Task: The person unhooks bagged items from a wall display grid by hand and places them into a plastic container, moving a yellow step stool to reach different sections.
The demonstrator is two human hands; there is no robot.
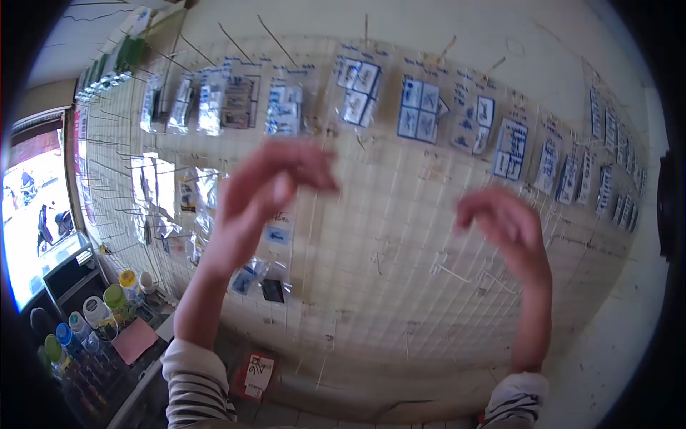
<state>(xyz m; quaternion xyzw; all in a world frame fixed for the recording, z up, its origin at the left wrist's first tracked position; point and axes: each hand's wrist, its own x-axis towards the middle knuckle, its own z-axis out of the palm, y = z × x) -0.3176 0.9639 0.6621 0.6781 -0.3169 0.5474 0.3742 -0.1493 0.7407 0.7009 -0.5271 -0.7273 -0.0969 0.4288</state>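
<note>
My left hand [261, 189] is raised in front of a wall-mounted wire grid, its fingers loosely bent and the thumb apart from them. Just above it hangs a clear packet with blue-and-white labels [284, 111]. My right hand [507, 229] is also up, to the right, with curved fingers and nothing visible in them. The nearest packet to it is a blue-bordered one [510, 149], above its fingers. Both hands are somewhat blurred, and both appear apart from the packets. Bare metal hooks [450, 268] stick out between the hands.
More packets [418, 107] hang in a row along the top of the grid [364, 236]. At the lower left, several jars and bottles [96, 311] stand on a counter beside a pink sheet [136, 339]. A red box [254, 375] sits low down. Bright daylight enters at the left.
</note>
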